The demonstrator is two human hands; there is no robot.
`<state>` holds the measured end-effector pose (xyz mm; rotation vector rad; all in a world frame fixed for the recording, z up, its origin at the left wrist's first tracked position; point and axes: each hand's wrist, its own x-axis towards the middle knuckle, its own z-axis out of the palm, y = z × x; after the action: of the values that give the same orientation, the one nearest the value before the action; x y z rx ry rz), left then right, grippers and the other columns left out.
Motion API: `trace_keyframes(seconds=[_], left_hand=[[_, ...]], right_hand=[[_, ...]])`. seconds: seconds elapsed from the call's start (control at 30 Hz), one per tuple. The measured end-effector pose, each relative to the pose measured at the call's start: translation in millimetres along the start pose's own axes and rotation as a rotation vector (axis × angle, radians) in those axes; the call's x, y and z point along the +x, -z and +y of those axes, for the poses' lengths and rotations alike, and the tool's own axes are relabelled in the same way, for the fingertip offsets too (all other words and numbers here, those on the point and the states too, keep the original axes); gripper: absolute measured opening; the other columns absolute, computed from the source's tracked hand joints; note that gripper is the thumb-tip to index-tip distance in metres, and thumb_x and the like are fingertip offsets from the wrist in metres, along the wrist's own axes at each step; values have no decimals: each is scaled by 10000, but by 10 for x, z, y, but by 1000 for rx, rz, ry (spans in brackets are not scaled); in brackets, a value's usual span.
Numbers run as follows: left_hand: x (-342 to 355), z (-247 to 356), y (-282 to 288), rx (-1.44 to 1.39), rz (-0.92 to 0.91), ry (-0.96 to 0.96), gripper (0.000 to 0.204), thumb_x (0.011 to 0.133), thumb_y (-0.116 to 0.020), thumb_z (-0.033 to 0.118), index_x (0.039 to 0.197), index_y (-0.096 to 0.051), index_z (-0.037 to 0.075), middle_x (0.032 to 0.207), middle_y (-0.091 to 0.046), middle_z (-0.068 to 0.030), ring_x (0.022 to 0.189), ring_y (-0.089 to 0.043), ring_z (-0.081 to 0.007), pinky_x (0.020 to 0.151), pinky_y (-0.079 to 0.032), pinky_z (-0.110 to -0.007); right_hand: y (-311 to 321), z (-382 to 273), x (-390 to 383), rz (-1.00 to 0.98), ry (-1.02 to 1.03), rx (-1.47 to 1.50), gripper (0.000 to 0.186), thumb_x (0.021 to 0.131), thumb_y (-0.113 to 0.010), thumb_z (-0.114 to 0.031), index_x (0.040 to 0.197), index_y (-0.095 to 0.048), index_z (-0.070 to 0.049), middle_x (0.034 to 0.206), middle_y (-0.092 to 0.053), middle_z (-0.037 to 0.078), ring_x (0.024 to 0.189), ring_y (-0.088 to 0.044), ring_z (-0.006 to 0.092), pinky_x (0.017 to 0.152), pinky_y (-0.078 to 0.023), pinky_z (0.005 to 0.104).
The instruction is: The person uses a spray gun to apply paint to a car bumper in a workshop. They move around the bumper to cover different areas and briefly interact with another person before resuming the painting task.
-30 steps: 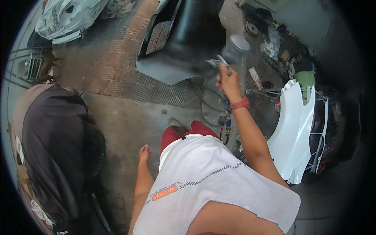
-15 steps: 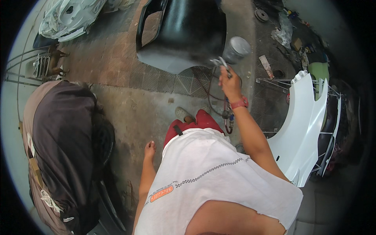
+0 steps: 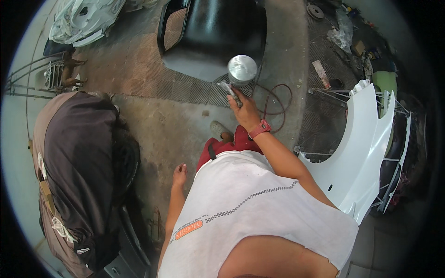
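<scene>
My right hand [image 3: 245, 111] is closed around the handle of a paint spray gun [image 3: 235, 94] with a round silver cup [image 3: 242, 69] on top. The gun is in front of my legs, by the near edge of a large black car body panel [image 3: 218, 37]. The panel is glossy over most of its surface, greyer along its near edge, and has an opening at its left side. My left hand [image 3: 180, 175] hangs low beside my left hip, fingers loosely curled, with nothing visible in it. A red hose [image 3: 290, 99] loops on the floor beyond my right wrist.
A white fender [image 3: 359, 153] rests on a metal stand at the right. On the left stands a bulky thing under a dark cloth [image 3: 76, 143]. A metal rack [image 3: 34, 76] and a pale plastic-wrapped part [image 3: 85, 21] are farther back. Assorted clutter [image 3: 357, 51] lies far right.
My right hand has drawn the spray gun left and back toward me, away from the panel's right corner. The pale mist near the panel has thinned. My left hand has barely moved.
</scene>
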<state>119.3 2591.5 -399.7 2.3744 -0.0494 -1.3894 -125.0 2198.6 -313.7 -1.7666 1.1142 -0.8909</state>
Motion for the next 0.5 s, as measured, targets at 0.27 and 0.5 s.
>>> trace_keyframes(seconds=[0.27, 0.5], left_hand=[[-79, 17, -43, -38, 97, -67, 549, 1091, -603, 394, 1509, -548, 43, 1283, -680, -67, 1088, -659, -175, 927, -533, -330], [-323, -428, -381, 28, 9, 96, 541, 1078, -624, 365, 1481, -572, 8, 1247, -707, -98, 1082, -679, -188, 997, -524, -352]], right_hand=[[372, 521, -167, 146, 11, -152, 436, 1072, -625, -345, 1374, -656, -33, 872, -742, 192, 735, -733, 322, 707, -557, 423], [828, 996, -532, 175, -214, -270, 419, 1075, -627, -297, 1412, -642, -49, 1011, -736, 183, 912, -726, 278, 803, -561, 391]])
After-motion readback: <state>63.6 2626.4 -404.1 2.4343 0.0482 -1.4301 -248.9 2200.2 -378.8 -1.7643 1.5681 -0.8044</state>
